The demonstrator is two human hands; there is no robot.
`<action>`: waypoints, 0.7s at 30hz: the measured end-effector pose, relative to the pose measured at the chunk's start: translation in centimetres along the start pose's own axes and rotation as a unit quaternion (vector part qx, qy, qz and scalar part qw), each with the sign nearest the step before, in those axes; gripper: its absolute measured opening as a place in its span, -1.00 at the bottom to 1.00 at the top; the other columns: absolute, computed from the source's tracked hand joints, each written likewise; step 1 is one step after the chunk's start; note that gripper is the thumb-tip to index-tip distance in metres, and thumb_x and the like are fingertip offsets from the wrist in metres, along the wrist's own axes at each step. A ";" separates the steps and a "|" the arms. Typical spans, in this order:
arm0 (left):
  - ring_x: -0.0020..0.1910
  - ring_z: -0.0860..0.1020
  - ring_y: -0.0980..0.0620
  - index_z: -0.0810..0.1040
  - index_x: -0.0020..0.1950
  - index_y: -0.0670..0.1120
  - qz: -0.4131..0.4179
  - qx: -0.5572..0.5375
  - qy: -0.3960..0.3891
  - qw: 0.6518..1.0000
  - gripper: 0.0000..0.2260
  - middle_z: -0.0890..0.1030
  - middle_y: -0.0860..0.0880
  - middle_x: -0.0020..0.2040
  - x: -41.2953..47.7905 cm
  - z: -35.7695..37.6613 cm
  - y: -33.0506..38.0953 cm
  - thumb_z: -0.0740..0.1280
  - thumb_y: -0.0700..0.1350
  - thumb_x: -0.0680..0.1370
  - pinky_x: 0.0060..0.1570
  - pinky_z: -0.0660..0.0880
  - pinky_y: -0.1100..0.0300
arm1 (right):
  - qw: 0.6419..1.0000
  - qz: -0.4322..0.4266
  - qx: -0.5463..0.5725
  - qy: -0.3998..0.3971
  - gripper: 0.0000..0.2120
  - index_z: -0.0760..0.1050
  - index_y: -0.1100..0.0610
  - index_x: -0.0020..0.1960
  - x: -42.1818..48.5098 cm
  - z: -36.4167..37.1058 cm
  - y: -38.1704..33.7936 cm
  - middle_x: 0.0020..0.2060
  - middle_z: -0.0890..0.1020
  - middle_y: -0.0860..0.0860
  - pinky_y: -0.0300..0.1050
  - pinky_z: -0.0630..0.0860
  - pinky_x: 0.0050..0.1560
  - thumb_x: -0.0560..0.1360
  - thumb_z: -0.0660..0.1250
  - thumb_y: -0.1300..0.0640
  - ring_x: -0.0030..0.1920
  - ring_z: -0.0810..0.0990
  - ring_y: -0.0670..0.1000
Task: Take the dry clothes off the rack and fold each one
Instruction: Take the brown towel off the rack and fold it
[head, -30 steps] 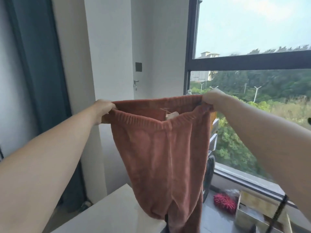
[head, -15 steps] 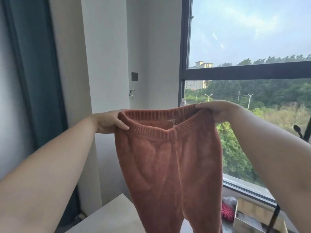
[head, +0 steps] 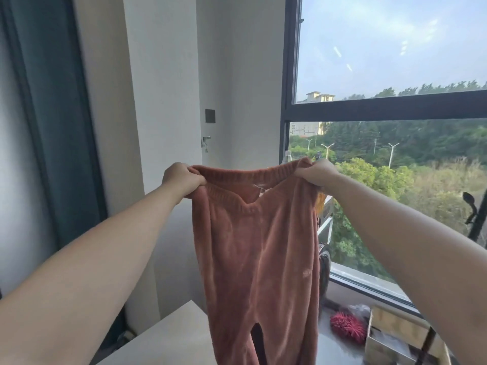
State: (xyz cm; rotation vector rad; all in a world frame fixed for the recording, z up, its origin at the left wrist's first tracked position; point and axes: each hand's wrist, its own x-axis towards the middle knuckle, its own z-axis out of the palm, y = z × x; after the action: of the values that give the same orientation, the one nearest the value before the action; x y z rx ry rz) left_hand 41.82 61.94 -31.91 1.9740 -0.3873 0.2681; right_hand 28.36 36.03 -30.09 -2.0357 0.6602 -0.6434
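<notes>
As our left grip and right grip clamped one pair of rust-brown plush trousers, one white counter lay below.

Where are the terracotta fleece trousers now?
The terracotta fleece trousers hang centre view, waistband gripped by left hand and right hand, beside the glass window.

No text, brand, number or sign can be read; the small label inside the trousers is too blurred.
</notes>
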 end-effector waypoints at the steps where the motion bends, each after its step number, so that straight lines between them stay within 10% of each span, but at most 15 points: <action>1: -0.18 0.60 -0.09 0.59 -0.22 -0.13 -0.003 -0.011 -0.006 1.000 -0.91 0.62 -0.10 -0.21 -0.2 0.6 0.5 0.38 -0.21 0.30 -0.12 0.61 0.09 | 0.999 -0.014 -0.016 0.028 -0.83 0.45 0.22 -0.20 0.0 0.6 -0.3 -0.24 0.52 0.07 -0.21 0.48 -0.41 0.47 0.34 0.14 -0.32 0.50 -0.03; 7: -0.08 0.59 -0.02 0.59 0.01 -0.06 0.071 -0.074 -0.167 0.981 -0.84 0.62 -0.07 -0.08 -0.9 1.6 2.3 0.39 -0.26 0.47 -0.05 0.56 0.11 | 0.973 -0.008 0.192 -0.128 -0.65 0.44 0.31 0.17 -0.1 1.8 -1.1 -0.07 0.61 0.17 -0.03 0.61 -0.04 0.48 0.40 0.15 -0.13 0.63 0.08; 12: -0.30 0.64 0.08 0.55 -0.05 -0.11 0.037 -0.301 -0.264 0.916 -0.87 0.67 -0.01 -0.27 -1.0 -1.2 1.5 0.25 -0.29 0.57 -0.25 0.60 0.22 | 0.865 -0.026 0.419 -0.273 -0.88 0.44 0.29 -0.01 -0.3 -1.2 1.4 -0.27 0.66 0.15 -0.06 0.63 -0.27 0.56 0.13 0.36 -0.28 0.68 0.07; 17: -0.26 0.67 0.01 0.70 -0.12 -0.04 0.051 -0.429 -0.349 0.831 -0.54 0.68 -0.09 -0.19 -0.3 -2.9 -1.1 0.68 -0.01 0.03 -0.23 0.62 0.14 | 0.750 -0.074 0.510 -0.416 -0.71 0.35 0.47 0.26 0.5 -1.7 4.4 0.14 0.49 0.45 0.25 0.43 0.21 0.58 0.07 0.39 0.17 0.51 0.39; 21: -0.29 0.65 0.02 0.67 -0.24 -0.10 0.080 -0.449 -0.380 0.805 -0.57 0.66 -0.08 -0.27 -0.4 -0.8 0.5 0.70 -0.06 -0.03 -0.24 0.60 0.18 | 0.707 -0.149 0.461 -0.515 -0.78 0.40 0.49 0.16 0.8 0.0 3.1 0.06 0.52 0.45 0.25 0.45 0.19 0.60 0.12 0.37 0.12 0.53 0.39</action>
State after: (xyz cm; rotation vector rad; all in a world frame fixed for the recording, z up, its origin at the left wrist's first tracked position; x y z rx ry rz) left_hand 41.23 62.56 -31.31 1.0096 -0.9869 -0.5620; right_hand 28.32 34.01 -32.58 -1.1863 -0.6021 0.1105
